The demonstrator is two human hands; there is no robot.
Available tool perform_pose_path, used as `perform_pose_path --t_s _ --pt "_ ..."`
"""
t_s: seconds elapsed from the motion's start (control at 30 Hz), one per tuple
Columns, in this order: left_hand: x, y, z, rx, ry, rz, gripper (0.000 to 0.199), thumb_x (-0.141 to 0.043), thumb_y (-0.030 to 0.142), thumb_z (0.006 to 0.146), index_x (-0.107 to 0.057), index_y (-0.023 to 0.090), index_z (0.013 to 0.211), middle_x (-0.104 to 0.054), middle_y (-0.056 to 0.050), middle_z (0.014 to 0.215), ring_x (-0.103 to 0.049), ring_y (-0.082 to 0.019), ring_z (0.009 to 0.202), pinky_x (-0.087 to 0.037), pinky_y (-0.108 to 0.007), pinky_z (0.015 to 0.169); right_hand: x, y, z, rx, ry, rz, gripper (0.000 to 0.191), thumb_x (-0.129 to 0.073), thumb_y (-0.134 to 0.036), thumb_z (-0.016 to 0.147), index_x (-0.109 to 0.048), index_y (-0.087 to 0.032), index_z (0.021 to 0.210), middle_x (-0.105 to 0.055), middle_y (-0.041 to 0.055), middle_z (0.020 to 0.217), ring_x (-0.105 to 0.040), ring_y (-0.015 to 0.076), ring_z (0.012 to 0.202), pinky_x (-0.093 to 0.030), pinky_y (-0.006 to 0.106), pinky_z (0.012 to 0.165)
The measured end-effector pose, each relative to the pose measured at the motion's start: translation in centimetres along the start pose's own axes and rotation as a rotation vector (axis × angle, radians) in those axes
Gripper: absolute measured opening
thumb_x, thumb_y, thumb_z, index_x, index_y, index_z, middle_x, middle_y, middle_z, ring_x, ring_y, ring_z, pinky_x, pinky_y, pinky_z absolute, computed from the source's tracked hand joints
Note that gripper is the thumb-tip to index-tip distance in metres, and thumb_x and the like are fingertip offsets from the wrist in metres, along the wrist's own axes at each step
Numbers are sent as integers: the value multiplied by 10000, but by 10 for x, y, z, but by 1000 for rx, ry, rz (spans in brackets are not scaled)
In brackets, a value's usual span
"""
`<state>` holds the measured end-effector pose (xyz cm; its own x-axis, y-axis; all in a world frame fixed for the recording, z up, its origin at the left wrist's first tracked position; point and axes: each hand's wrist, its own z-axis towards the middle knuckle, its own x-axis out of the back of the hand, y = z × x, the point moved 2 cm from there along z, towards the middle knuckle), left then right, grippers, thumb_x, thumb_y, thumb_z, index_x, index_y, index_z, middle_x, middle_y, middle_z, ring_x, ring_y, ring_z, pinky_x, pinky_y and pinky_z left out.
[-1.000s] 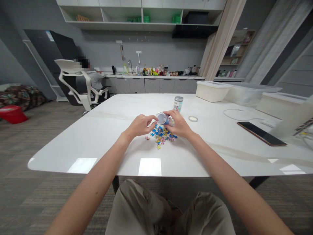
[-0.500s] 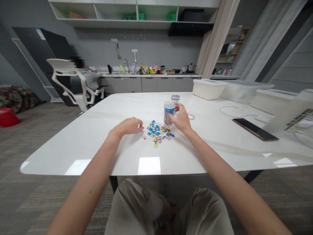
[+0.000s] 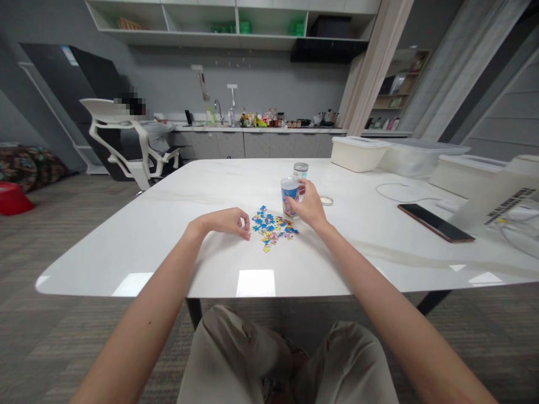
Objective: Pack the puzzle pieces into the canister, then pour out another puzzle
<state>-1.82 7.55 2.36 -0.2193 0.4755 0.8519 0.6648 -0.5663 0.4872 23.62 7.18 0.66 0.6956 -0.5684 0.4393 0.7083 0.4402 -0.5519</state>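
Several small puzzle pieces (image 3: 269,225), blue, yellow and pink, lie in a loose pile on the white table (image 3: 126,235). At the pile's left edge my left hand (image 3: 231,221) rests with fingers curled and pressed together; whatever lies under the fingertips is too small to make out. My right hand (image 3: 310,203) is wrapped round a clear jar (image 3: 290,196) with a blue picture, upright just behind the pile. Behind it stands a second jar (image 3: 300,170) with a silver lid. A ring-shaped item (image 3: 326,200) lies right of my right hand.
A black phone (image 3: 435,223) and a white cable (image 3: 396,193) lie at the right, beside a white stand. White lidded boxes (image 3: 357,154) line the back right. A person (image 3: 155,136) sits in a white-framed chair beyond the table's left side.
My left hand has moved slightly toward me and right, over the spot where a loose piece lay. My right hand still holds the jar in nearly the same place.
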Motion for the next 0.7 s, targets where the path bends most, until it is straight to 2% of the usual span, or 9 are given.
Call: perform_pose_path --t_s 0.17,0.33,0.7 --pt "0 5 -1 -19 5 15 305 -698 440 654 -675 178 808 -669 5 694 -552 -132 615 -367 -226 579 -1 2 0 2 4 -5 528 -680 -319 698 -490 -184 1172 -592 103 1048 -579 258 935 -482 450 888" --pt "0 4 -1 2 6 24 314 -703 443 650 -689 185 828 -691 -11 736 -588 -152 679 -391 -228 610 -1 2 0 9 3 -11 517 -675 -321 707 -489 -189 1171 -589 106 1062 -578 256 947 -482 447 888" --pt "-1 6 -2 22 -27 -14 279 -665 436 670 -641 171 755 -693 -27 732 -604 -154 689 -424 -228 629 1 -1 1 -33 -26 4 529 -680 -299 684 -483 -175 1160 -583 118 1083 -579 257 958 -469 447 907"
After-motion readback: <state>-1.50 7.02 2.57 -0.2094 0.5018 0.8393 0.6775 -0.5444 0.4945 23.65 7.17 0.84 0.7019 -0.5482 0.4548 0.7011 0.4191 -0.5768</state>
